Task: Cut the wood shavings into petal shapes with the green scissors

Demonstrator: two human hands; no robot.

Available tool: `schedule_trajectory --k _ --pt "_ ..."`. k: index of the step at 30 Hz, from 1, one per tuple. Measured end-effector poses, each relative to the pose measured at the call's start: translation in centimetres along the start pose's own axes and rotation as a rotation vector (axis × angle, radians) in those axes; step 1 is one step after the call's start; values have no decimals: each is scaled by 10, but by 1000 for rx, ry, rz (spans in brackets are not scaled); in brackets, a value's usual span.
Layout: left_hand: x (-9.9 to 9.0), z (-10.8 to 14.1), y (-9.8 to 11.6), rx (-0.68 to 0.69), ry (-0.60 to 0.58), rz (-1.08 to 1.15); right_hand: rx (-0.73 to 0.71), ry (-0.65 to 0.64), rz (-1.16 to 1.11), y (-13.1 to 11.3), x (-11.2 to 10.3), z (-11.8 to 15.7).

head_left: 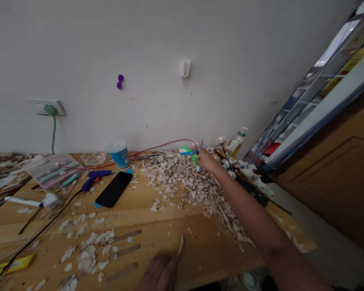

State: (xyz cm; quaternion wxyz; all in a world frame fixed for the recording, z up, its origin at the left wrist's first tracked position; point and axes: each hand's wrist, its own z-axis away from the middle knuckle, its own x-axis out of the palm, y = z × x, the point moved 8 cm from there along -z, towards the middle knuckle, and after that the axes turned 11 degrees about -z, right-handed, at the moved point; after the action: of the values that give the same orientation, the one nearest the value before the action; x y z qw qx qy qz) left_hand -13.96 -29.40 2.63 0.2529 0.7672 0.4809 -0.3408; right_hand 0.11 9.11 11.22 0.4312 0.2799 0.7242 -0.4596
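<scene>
By wall, R hand (206, 161) grips green/blue tool (191, 154); blue cup (119, 154) nearby.

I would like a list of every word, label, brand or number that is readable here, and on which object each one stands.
No text can be read in this view.
Blue cup: pale print, too blurred to read.
Bottle: green and white label, too small to read.
Yellow strip: markings too blurred to read.
Black phone: dark screen, nothing shows.
Colourful panels at the right: print too blurred to read.
</scene>
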Motion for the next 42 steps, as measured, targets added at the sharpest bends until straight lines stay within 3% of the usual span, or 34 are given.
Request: schedule_trajectory --k 3,6,8,11,14,17,19,22,26,28,30,32,35,38,42 --pt "5 -1 1 27 -76 18 48 -21 59 33 -37 -3" --pt "15 -1 4 79 -140 -42 53 -14 86 46 -45 6" --pt "21 -1 8 122 -168 -106 30 -30 78 43 -30 18" --pt "27 -1 9 115 -216 -158 2 -142 51 33 19 42" --pt "29 -3 6 36 -264 -131 23 -216 48 27 67 65" --pt "31 -7 2 -78 -260 -37 63 -182 56 25 87 73" --pt "35 -11 -4 -172 -270 64 76 -150 51 23 84 70" --pt "47 -20 -26 -319 -293 207 81 -84 41 17 60 63" --pt "59 -39 -89 -615 -162 379 28 -2 27 -6 26 74" --pt "66 -48 -122 -761 -111 515 -41 -60 -15 -24 28 94" --pt "73 -57 -142 -845 -93 693 -132 -202 -103 -45 43 122" --pt "76 -64 -150 -895 -84 847 -216 -287 -158 -64 55 150" --pt "73 -67 -146 -925 -70 929 -288 -219 -62 -83 52 178" --pt "64 -65 -138 -916 -74 878 -334 -140 85 -97 39 189" --pt "54 -65 -129 -859 -114 832 -380 -132 185 -112 27 192"
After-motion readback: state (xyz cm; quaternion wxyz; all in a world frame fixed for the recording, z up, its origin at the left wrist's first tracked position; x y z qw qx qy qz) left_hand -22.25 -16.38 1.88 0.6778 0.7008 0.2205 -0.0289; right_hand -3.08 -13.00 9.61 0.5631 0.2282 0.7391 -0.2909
